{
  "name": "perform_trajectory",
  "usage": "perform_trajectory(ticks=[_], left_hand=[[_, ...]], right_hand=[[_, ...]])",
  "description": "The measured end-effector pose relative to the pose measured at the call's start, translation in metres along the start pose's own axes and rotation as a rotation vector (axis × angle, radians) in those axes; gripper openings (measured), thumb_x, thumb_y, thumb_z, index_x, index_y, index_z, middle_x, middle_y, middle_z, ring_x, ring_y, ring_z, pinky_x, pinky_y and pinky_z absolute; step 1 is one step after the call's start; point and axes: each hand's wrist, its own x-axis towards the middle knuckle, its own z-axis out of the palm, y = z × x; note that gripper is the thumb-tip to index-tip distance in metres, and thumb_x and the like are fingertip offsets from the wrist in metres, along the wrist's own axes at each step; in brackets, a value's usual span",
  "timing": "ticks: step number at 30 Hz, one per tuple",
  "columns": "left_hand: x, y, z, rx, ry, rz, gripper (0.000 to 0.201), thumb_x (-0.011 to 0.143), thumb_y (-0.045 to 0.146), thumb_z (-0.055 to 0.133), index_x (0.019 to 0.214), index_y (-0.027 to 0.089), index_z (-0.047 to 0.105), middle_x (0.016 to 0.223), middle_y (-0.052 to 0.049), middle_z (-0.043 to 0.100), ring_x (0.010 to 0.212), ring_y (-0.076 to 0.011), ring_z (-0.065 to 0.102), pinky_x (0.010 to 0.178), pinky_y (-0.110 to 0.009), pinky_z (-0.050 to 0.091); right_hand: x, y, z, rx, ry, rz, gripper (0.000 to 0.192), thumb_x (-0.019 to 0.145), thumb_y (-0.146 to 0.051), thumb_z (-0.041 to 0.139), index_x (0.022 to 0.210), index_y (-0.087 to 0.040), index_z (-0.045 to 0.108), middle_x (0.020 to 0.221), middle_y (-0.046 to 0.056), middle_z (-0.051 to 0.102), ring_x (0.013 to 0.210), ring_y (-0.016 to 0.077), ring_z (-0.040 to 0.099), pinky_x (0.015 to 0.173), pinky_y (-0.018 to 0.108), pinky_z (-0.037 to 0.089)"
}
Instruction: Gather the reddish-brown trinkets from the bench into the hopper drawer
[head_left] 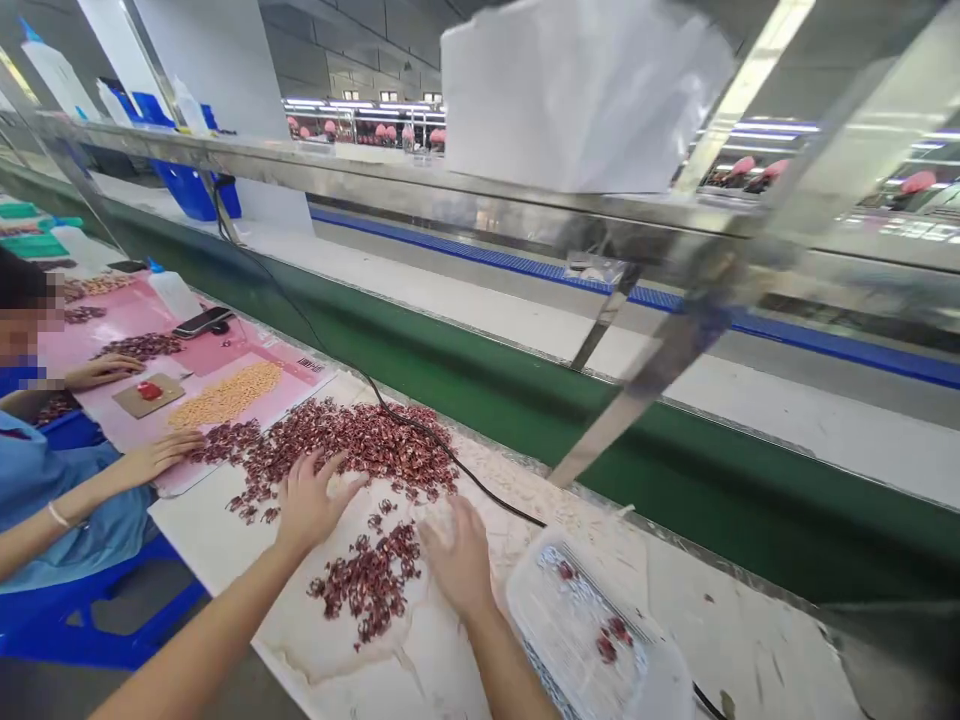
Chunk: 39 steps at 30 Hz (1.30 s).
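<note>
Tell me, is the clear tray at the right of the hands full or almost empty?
Almost empty. The clear tray holds only a few dark red pieces; most of its gridded bottom is bare. The big pile lies on the table.

- The left hand [307, 505] lies flat, fingers spread, on the near edge of the big pile of small dark-red pieces [337, 445] on the white tabletop [720, 630].
- The right hand [457, 560] rests palm down just at 3 o'clock of a smaller cluster of red pieces [371, 580]; neither hand has a grip on anything.
- A clear plastic tray [570, 630] with a few red pieces sits at 4 o'clock of the right hand.
- A black cable [450, 460] crosses the big pile.
- At 9 o'clock a co-worker's hand [161, 455] rests on a pink mat [135, 315] bearing a heap of tan pieces [225, 395].
- A green conveyor belt [480, 390] runs behind, at 12 o'clock.
</note>
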Motion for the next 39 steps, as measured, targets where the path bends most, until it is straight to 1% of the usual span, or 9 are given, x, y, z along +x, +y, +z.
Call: perform_trajectory(ticks=[3, 5, 7, 11, 16, 20, 25, 33, 39], left_hand=[[0.074, -0.006, 0.020, 0.027, -0.007, -0.076, 0.056, 0.097, 0.045, 0.071, 0.147, 0.024, 0.057, 0.166, -0.013, 0.044, 0.151, -0.0392, 0.043, 0.121, -0.069, 0.037], [0.098, -0.012, 0.030, 0.031, -0.038, -0.099, 0.056, 0.097, 0.047, 0.071, 0.145, 0.023, 0.058, 0.164, -0.013, 0.046, 0.150, -0.0394, 0.044, 0.121, -0.069, 0.037], [0.105, -0.017, 0.039, 0.029, -0.064, -0.082, 0.056, 0.096, 0.048, 0.071, 0.144, 0.023, 0.059, 0.163, -0.013, 0.047, 0.151, -0.0392, 0.043, 0.121, -0.069, 0.036], [0.088, -0.011, 0.056, -0.008, -0.074, -0.019, 0.056, 0.096, 0.049, 0.070, 0.144, 0.024, 0.059, 0.164, -0.013, 0.046, 0.153, -0.0395, 0.040, 0.124, -0.070, 0.032], [0.055, 0.022, 0.078, -0.136, -0.047, 0.062, 0.050, 0.097, 0.049, 0.070, 0.140, 0.024, 0.062, 0.160, -0.012, 0.052, 0.152, -0.0377, 0.042, 0.124, -0.069, 0.031], [0.033, 0.051, 0.096, -0.309, -0.008, 0.100, 0.047, 0.098, 0.044, 0.069, 0.140, 0.024, 0.062, 0.159, -0.012, 0.053, 0.148, -0.0358, 0.048, 0.123, -0.067, 0.036], [0.019, 0.076, 0.113, -0.591, 0.013, 0.114, 0.041, 0.100, 0.039, 0.068, 0.138, 0.023, 0.063, 0.152, -0.012, 0.059, 0.140, -0.0325, 0.056, 0.117, -0.061, 0.046], [0.018, 0.110, 0.127, -1.011, -0.045, -0.079, 0.035, 0.100, 0.039, 0.069, 0.128, 0.020, 0.068, 0.141, -0.011, 0.066, 0.131, -0.0297, 0.063, 0.113, -0.058, 0.051], [0.014, 0.129, 0.114, -1.217, -0.112, -0.185, 0.033, 0.100, 0.040, 0.069, 0.123, 0.018, 0.070, 0.134, -0.011, 0.070, 0.125, -0.0279, 0.067, 0.109, -0.055, 0.055]], right_hand=[[0.084, 0.001, 0.040, -0.049, 0.050, 0.060, 0.054, 0.099, -0.050, 0.072, 0.143, -0.022, 0.062, 0.159, 0.014, 0.053, 0.148, 0.0368, 0.047, 0.124, 0.066, 0.034], [0.111, 0.001, 0.056, -0.073, 0.069, 0.064, 0.055, 0.099, -0.051, 0.071, 0.146, -0.023, 0.060, 0.162, 0.013, 0.049, 0.151, 0.0372, 0.043, 0.126, 0.067, 0.029], [0.120, 0.000, 0.066, -0.089, 0.086, 0.053, 0.058, 0.099, -0.053, 0.070, 0.148, -0.025, 0.059, 0.164, 0.013, 0.047, 0.152, 0.0375, 0.040, 0.127, 0.067, 0.026], [0.123, -0.005, 0.077, -0.105, 0.095, 0.011, 0.060, 0.097, -0.057, 0.071, 0.147, -0.025, 0.061, 0.161, 0.013, 0.051, 0.150, 0.0369, 0.043, 0.127, 0.066, 0.024], [0.123, -0.010, 0.080, -0.050, 0.093, -0.035, 0.052, 0.100, -0.051, 0.069, 0.143, -0.023, 0.063, 0.154, 0.012, 0.057, 0.146, 0.0349, 0.048, 0.124, 0.064, 0.032], [0.122, -0.007, 0.076, 0.080, 0.084, -0.061, 0.040, 0.104, -0.043, 0.066, 0.137, -0.020, 0.066, 0.147, 0.012, 0.063, 0.142, 0.0326, 0.054, 0.122, 0.063, 0.037], [0.122, -0.003, 0.070, 0.332, 0.072, -0.020, 0.037, 0.105, -0.043, 0.065, 0.134, -0.019, 0.067, 0.144, 0.012, 0.065, 0.136, 0.0307, 0.060, 0.118, 0.060, 0.044], [0.129, -0.008, 0.062, 0.737, 0.085, 0.163, 0.038, 0.104, -0.044, 0.066, 0.131, -0.017, 0.068, 0.140, 0.012, 0.067, 0.129, 0.0296, 0.065, 0.111, 0.057, 0.052], [0.127, -0.028, 0.051, 0.875, 0.104, 0.218, 0.036, 0.103, -0.042, 0.068, 0.129, -0.017, 0.069, 0.140, 0.012, 0.067, 0.129, 0.0294, 0.064, 0.111, 0.056, 0.052]])
